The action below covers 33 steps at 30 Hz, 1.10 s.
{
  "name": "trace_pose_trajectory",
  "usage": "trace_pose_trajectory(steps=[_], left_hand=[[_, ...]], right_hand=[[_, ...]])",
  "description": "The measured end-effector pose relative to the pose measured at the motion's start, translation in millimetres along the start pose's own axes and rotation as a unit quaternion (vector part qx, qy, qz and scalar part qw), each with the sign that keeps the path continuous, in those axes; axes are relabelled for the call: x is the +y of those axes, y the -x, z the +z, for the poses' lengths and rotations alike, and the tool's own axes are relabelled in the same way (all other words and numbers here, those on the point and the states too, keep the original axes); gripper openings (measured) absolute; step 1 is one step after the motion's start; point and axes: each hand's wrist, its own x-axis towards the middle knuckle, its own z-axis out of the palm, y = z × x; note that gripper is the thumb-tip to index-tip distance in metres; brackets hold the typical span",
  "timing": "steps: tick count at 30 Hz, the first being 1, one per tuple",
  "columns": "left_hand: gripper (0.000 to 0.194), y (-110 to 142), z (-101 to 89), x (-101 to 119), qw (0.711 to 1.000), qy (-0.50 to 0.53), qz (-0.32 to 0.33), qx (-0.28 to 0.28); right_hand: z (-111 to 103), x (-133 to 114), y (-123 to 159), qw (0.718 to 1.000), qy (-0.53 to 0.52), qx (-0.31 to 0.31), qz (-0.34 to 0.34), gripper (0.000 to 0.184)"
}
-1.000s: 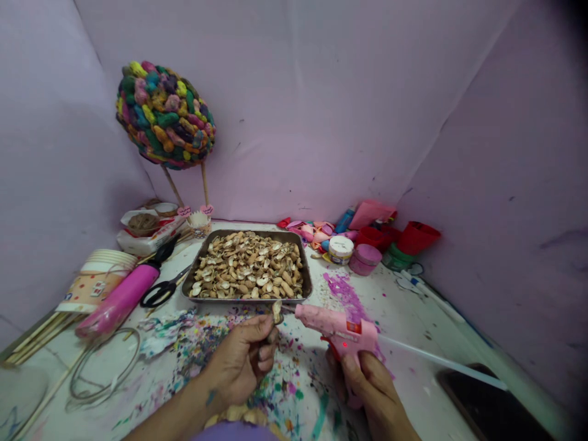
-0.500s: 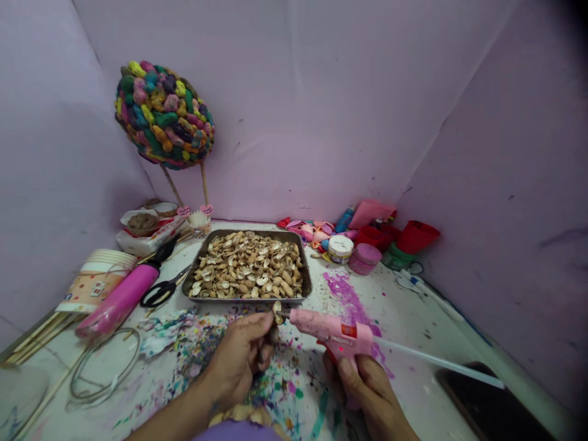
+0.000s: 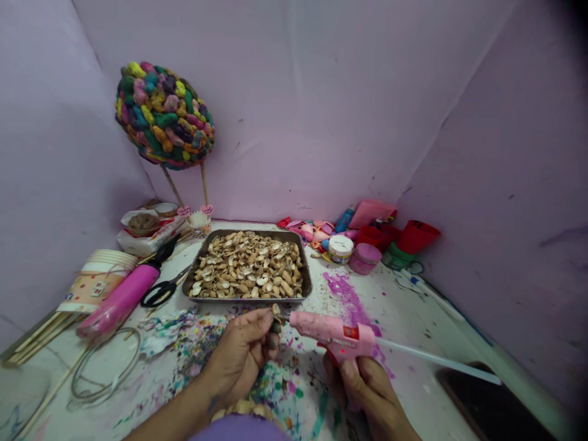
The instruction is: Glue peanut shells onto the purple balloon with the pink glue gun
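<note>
Tray (image 3: 248, 301) sat mid-worktop (image 3: 404, 318), peanut shells (image 3: 250, 263) in it. Left of tray: scissors (image 3: 158, 294), then pump (image 3: 120, 301), then stacked cups (image 3: 96, 283). Wire coil (image 3: 105, 373) before pump. Ball (image 3: 165, 116) up on two sticks (image 3: 204, 184), behind tray, to left. Balloons (image 3: 316, 231) behind tray, to right; two jars (image 3: 340, 250) before them. Phone (image 3: 491, 398) near right. Before tray: single shell (image 3: 276, 313) in left hand (image 3: 245, 346), glue gun (image 3: 333, 331) in right hand (image 3: 367, 383), tip at shell, contact hard to tell.
</note>
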Motion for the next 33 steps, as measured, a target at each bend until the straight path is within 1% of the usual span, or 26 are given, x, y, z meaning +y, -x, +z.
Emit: trace_pose_trajectory(steps=[5,11,16,22,29,33], left_hand=[[0.027,1.3,2.8,0.8,1.000,-0.014,0.007,0.007],[0.025,1.4,1.8,0.3,0.998,-0.038,0.048,0.024],[0.024,-0.4,-0.7,-0.9,0.994,-0.056,0.079,0.048],[0.024,0.3,-0.8,-0.4,0.993,-0.061,0.085,0.056],[0.027,0.8,0.8,-1.0,0.993,-0.055,0.082,0.063],[0.027,-0.4,0.4,-1.8,0.993,-0.049,0.086,0.059]], right_hand=[[-1.2,1.2,0.4,1.000,-0.025,-0.007,0.015,0.042],[0.0,-3.5,0.0,0.999,-0.041,-0.015,0.008,0.043],[0.0,-2.8,-0.6,1.000,-0.024,-0.018,0.008,0.043],[1.2,-2.8,0.1,0.999,-0.049,-0.008,0.018,0.045],[1.9,-5.8,0.8,1.000,-0.018,-0.010,0.016,0.044],[1.8,-4.8,0.4,1.000,-0.020,-0.006,0.018,0.043]])
